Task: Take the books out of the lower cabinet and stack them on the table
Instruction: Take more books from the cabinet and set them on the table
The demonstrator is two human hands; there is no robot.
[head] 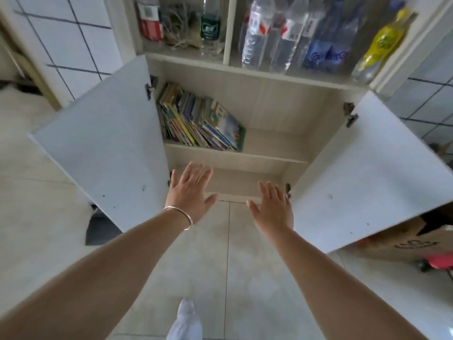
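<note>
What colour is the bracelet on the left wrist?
Silver, a thin metal bangle just behind the left hand; the head view shows it.

I see pale floor tiles [257, 278] below me, white wall tiles [81, 33] with dark grout at left, and a cardboard box [404, 244] at right.

Both arms reach forward, left hand [190, 191] and right hand [273, 207] flat, fingers spread.

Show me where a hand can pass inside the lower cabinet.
Free: the upper shelf right of the leaning books, up to the right wall, and the lower compartment behind both open hands. Crowded: the shelf's left end, packed with books.
</note>
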